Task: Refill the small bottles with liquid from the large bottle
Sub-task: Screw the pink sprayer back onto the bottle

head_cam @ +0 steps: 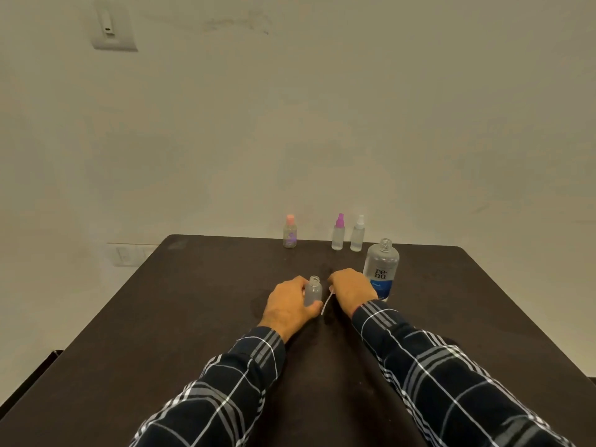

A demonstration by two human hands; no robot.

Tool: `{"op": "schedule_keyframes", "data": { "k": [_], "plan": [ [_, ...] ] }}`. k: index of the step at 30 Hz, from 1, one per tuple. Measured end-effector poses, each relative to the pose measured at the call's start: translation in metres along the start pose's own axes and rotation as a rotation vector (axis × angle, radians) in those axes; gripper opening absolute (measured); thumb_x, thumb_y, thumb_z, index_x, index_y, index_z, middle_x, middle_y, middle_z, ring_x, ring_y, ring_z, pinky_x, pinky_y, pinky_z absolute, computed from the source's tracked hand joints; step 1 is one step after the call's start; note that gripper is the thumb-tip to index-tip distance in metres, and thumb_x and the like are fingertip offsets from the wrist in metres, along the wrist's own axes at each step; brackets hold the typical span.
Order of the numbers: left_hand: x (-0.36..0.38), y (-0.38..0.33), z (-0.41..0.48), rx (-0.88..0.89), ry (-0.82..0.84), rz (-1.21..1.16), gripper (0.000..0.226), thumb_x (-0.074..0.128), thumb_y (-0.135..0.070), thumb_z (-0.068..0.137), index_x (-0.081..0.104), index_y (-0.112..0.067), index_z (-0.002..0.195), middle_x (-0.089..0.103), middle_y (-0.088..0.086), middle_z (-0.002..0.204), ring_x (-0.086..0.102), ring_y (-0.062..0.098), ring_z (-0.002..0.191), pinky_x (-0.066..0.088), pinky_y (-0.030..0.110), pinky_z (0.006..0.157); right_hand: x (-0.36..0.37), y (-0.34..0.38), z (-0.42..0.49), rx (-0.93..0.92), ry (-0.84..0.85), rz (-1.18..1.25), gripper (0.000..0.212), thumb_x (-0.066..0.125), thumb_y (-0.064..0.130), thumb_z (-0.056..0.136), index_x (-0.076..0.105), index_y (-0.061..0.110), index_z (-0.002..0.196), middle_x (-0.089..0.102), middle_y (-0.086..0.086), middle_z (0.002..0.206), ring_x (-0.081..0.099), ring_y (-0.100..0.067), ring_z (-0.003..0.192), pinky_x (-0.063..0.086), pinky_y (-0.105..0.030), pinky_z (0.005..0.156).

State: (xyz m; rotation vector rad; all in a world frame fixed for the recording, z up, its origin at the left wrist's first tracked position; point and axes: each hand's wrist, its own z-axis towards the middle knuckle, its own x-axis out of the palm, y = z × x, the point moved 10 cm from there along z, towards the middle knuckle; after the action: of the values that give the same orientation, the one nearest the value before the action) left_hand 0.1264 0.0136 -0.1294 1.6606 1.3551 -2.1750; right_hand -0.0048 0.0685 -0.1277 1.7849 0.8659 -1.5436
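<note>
A small frosted bottle (313, 291) stands upright and uncapped mid-table, and my left hand (290, 304) grips it from the left. My right hand (351, 290) sits just right of it, curled around a spray top whose thin white dip tube (326, 305) sticks out below the fingers; the top itself is hidden. The large clear bottle (381, 269), uncapped with a blue label, stands upright right behind my right hand. At the table's far edge stand three capped small bottles: a pink-capped one (290, 232), a purple-topped one (338, 232) and a white-topped one (358, 233).
The dark table (193, 301) runs up to a plain wall at the back. A faint wet patch (258, 304) shows on the tabletop around the small bottle. Wall switch plates sit at the upper left (111, 27) and low left (125, 254).
</note>
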Motion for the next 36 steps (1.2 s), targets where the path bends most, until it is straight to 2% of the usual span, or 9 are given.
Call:
{"op": "schedule_keyframes", "data": {
  "k": [3, 7, 12, 17, 21, 23, 25, 28, 36],
  "plan": [
    [0.001, -0.001, 0.000, 0.007, 0.001, 0.003, 0.054, 0.072, -0.038, 0.090, 0.052, -0.020, 0.136, 0.064, 0.003, 0.127, 0.062, 0.017, 0.113, 0.051, 0.034, 0.101, 0.000, 0.000, -0.001, -0.010, -0.007, -0.035, 0.034, 0.053, 0.020, 0.101, 0.058, 0.013, 0.133, 0.059, -0.014, 0.133, 0.060, -0.031, 0.120, 0.050, -0.042, 0.101],
    [0.000, -0.005, -0.001, 0.027, 0.000, 0.033, 0.056, 0.071, -0.039, 0.091, 0.051, -0.019, 0.139, 0.063, 0.003, 0.131, 0.060, 0.019, 0.118, 0.050, 0.035, 0.103, -0.002, -0.002, -0.008, -0.034, -0.026, -0.056, 0.038, 0.056, 0.018, 0.099, 0.051, 0.014, 0.137, 0.051, -0.015, 0.135, 0.056, -0.033, 0.122, 0.050, -0.044, 0.101],
    [-0.001, -0.006, -0.004, 0.032, 0.026, 0.080, 0.056, 0.070, -0.039, 0.091, 0.051, -0.017, 0.139, 0.061, 0.007, 0.133, 0.059, 0.022, 0.121, 0.049, 0.037, 0.105, -0.022, -0.006, -0.021, -0.055, -0.124, -0.065, 0.038, 0.053, 0.014, 0.101, 0.042, 0.010, 0.137, 0.055, -0.018, 0.129, 0.058, -0.034, 0.118, 0.051, -0.043, 0.095],
    [-0.007, 0.002, -0.009, 0.010, 0.022, 0.062, 0.055, 0.071, -0.041, 0.091, 0.053, -0.017, 0.137, 0.063, 0.005, 0.129, 0.060, 0.021, 0.117, 0.050, 0.040, 0.104, -0.066, -0.011, -0.040, -0.110, -0.348, -0.011, 0.044, 0.053, 0.006, 0.098, 0.039, 0.011, 0.140, 0.050, -0.018, 0.133, 0.061, -0.034, 0.113, 0.052, -0.044, 0.095],
    [-0.008, 0.004, -0.012, -0.002, 0.022, 0.060, 0.057, 0.071, -0.042, 0.091, 0.053, -0.016, 0.139, 0.064, 0.006, 0.130, 0.061, 0.022, 0.118, 0.050, 0.041, 0.104, -0.105, -0.022, -0.063, -0.143, -0.563, 0.206, 0.025, 0.054, 0.017, 0.099, 0.051, 0.011, 0.124, 0.049, -0.012, 0.124, 0.060, -0.027, 0.096, 0.053, -0.036, 0.083],
    [-0.007, 0.004, -0.012, -0.013, 0.026, 0.058, 0.059, 0.071, -0.042, 0.091, 0.052, -0.016, 0.140, 0.063, 0.006, 0.132, 0.060, 0.023, 0.120, 0.049, 0.041, 0.105, -0.115, -0.025, -0.070, -0.158, -0.630, 0.304, 0.024, 0.057, 0.019, 0.097, 0.053, 0.013, 0.120, 0.048, -0.009, 0.122, 0.060, -0.024, 0.093, 0.055, -0.038, 0.085],
    [-0.007, 0.005, -0.012, -0.025, 0.034, 0.060, 0.060, 0.071, -0.042, 0.091, 0.050, -0.015, 0.141, 0.062, 0.007, 0.134, 0.059, 0.023, 0.122, 0.048, 0.041, 0.107, -0.118, -0.021, -0.074, -0.188, -0.654, 0.330, 0.024, 0.058, 0.020, 0.096, 0.055, 0.014, 0.119, 0.049, -0.008, 0.122, 0.061, -0.022, 0.091, 0.055, -0.037, 0.085],
    [-0.007, 0.006, -0.012, -0.034, 0.034, 0.060, 0.060, 0.071, -0.042, 0.091, 0.050, -0.016, 0.141, 0.062, 0.006, 0.134, 0.059, 0.023, 0.121, 0.048, 0.041, 0.107, -0.112, -0.009, -0.074, -0.231, -0.631, 0.283, 0.022, 0.060, 0.017, 0.096, 0.057, 0.012, 0.117, 0.049, -0.007, 0.121, 0.060, -0.018, 0.089, 0.051, -0.025, 0.087],
    [-0.007, 0.007, -0.012, -0.030, 0.019, 0.067, 0.059, 0.071, -0.042, 0.090, 0.052, -0.015, 0.139, 0.063, 0.006, 0.131, 0.060, 0.023, 0.120, 0.049, 0.040, 0.105, -0.110, 0.008, -0.073, -0.290, -0.662, 0.344, 0.023, 0.063, 0.010, 0.094, 0.058, 0.012, 0.116, 0.048, -0.008, 0.122, 0.059, -0.019, 0.095, 0.052, -0.030, 0.093]
  ]
}}
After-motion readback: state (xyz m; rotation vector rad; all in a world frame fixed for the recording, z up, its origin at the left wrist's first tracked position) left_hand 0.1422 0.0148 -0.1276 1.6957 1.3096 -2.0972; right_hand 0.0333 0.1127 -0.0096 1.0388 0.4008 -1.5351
